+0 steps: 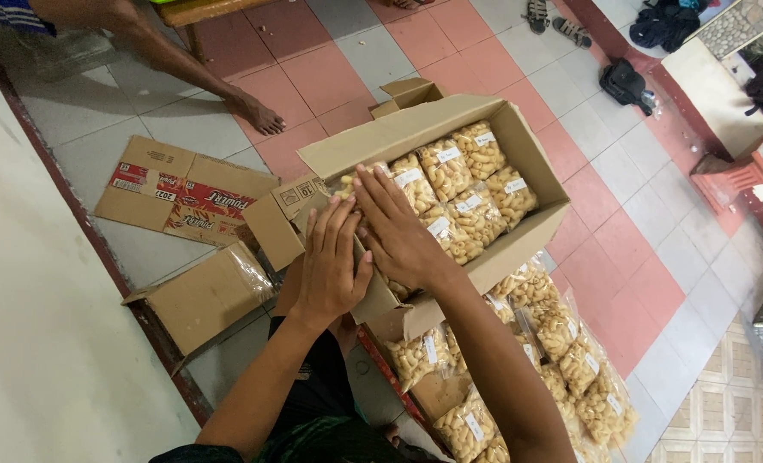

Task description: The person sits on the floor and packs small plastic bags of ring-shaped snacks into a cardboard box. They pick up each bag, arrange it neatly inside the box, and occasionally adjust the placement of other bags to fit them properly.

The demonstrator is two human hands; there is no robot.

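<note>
Both hands are pressing into the near end of the box (518, 249), which is resting tilted against a lower box on the tiled floor (630, 283). The left hand (330, 261) is lying flat, fingers together and extended, palm down over the near edge; it is gripping nothing. The right hand (394, 231) is spread open, fingers fanned over a snack bag (347, 184) at the box's near corner, pushing on it rather than closing round it. To seat the bag well, pressure should be applied evenly with flat palms, since the puffed contents are likely fragile and the clear film can slip. The other bags (463, 184) are lying in rows, white labels up. The box's long axis is running from lower left to upper right in the head view, its open top facing up and its far end pointing away from the person. More filled bags (561, 334) are lying loose just beside the box, at lower right.
</note>
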